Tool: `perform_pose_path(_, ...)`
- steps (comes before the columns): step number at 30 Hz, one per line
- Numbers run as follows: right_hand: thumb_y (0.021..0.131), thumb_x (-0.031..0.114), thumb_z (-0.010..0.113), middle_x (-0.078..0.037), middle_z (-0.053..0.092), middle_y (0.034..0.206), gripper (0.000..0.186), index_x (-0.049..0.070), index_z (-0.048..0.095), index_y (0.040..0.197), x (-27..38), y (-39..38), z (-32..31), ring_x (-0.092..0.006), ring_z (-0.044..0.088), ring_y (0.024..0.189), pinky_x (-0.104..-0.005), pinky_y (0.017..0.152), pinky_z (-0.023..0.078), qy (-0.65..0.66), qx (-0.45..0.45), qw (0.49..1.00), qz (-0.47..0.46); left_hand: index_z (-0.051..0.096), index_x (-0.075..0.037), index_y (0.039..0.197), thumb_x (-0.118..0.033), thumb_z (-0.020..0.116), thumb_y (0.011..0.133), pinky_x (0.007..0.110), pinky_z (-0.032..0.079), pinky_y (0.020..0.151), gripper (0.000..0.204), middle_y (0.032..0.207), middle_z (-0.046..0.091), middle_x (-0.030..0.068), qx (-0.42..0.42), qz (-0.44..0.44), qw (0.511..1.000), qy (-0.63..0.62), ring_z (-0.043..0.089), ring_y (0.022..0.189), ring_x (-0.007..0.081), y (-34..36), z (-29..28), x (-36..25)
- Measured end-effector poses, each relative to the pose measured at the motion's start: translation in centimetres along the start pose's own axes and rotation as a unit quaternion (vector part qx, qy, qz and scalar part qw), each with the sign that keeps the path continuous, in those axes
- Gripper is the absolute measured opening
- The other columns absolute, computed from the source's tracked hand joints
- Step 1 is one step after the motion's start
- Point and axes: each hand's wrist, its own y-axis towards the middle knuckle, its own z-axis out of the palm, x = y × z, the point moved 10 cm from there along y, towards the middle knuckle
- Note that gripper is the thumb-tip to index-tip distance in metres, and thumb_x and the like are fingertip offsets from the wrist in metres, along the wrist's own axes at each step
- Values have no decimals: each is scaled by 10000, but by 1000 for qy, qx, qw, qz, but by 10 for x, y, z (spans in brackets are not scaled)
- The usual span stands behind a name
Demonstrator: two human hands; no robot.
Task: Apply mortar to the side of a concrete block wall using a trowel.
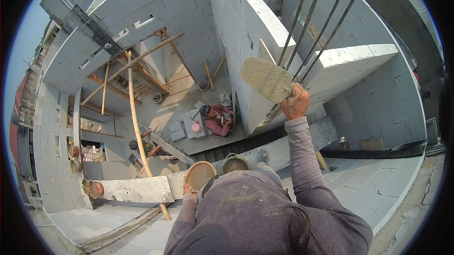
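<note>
My right hand (296,101) is raised and closed on the handle of a trowel (267,79). Grey mortar coats its broad blade, which reaches left beside several upright steel bars (318,27). Low in the view, my left hand (189,189) grips the rim of a round orange-brown basin (201,175) with a grey, wet-looking mix inside. Just right of that basin stands a dark bucket (236,163), also with grey stuff in it and partly hidden by my body. The bars rise where pale block walls (265,11) meet, close to the trowel.
A plank scaffold (135,189) runs along my front, with another tub (92,189) at its left end. A bamboo pole (135,113) stands upright past it. Far below, a person (218,119) sits near stacked blocks (178,131), and another person (142,146) is beside a beam.
</note>
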Motion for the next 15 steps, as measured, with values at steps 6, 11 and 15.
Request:
perform_pose_path(6, 606, 49, 730, -71, 663, 821, 288, 97, 694, 888, -6, 9, -3, -348, 653, 743, -426, 684, 477, -30, -7, 1000, -7, 559, -130, 1252, -444, 521, 977, 345, 497, 586, 419, 956, 620, 74, 44, 5, 998, 36, 580, 716, 221, 13, -9, -2)
perform_pose_path(11, 610, 64, 746, -63, 657, 797, 247, 104, 697, 850, -1, 12, -6, -338, 644, 723, -431, 673, 463, -45, -21, 999, -7, 510, -220, 1030, -454, 603, 957, 340, 432, 487, 261, 708, 436, -21, 37, 77, 995, 55, 413, 531, 142, 23, -15, -5)
perform_pose_path(15, 609, 80, 756, -63, 651, 793, 246, 101, 685, 844, 1, 11, -10, -335, 633, 706, -429, 664, 456, -40, -26, 999, -17, 516, -228, 1020, -441, 604, 950, 341, 433, 485, 241, 706, 439, -21, 104, 135, 982, 79, 421, 530, 143, 36, -12, -11)
